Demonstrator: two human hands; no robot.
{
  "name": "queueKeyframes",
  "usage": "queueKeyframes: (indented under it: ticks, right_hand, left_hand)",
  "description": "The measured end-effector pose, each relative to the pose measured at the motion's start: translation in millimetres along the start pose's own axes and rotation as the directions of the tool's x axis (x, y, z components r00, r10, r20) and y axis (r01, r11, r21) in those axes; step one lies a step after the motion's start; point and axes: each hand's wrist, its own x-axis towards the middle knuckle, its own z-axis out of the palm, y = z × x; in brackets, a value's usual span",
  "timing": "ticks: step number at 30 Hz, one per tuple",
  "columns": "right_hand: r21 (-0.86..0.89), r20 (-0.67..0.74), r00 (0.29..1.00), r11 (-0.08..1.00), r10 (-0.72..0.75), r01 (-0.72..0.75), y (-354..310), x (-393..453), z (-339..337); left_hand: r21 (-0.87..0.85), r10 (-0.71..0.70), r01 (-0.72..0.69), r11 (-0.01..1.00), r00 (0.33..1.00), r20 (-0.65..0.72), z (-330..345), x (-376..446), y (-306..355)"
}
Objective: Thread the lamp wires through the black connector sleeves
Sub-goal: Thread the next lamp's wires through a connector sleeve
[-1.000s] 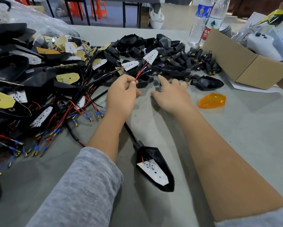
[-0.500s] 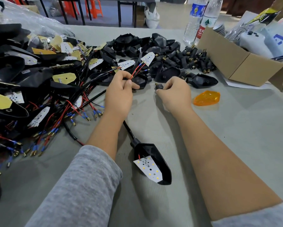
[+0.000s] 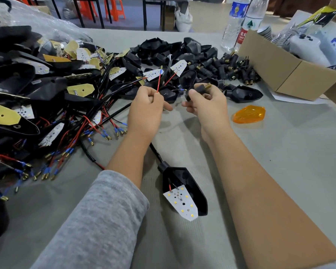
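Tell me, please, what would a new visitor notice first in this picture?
Probably the two hands at centre: the left hand pinches a red wire, the right hand grips a black connector sleeve. Next, the tangled pile of black lamps at left and the orange lens at right.

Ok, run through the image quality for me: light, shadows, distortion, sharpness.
Head view: soft, even light; faint shadows on the table beneath the left hand and right hand. Wide-angle bending at the edges: the forearms balloon, the water bottles lean. The held red wire and black connector sleeve read sharply; the far background is softer.
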Motion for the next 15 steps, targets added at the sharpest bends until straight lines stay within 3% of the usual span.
queueKeyframes:
  ticks: [3, 8, 15]
  right_hand:
    - [0.125, 0.065, 0.998, 0.992, 0.021, -0.029, 0.3, -2.1, 4.8]
    - [0.186, 0.127, 0.991, 0.98, 0.042, -0.065, 1.7, -4.2, 7.6]
    - [0.327, 0.137, 0.989, 0.94, 0.054, -0.097, 1.3, -3.7, 10.6]
  left_hand:
    - [-0.003, 0.069, -0.069, 0.998, 0.997, 0.026, 0.1, -0.8, -2.6]
    - [-0.016, 0.104, -0.103, 0.995, 0.991, 0.081, -0.5, -0.5, -3.1]
    - [0.021, 0.119, -0.119, 0.993, 0.992, -0.028, -1.7, -1.0, -3.2]
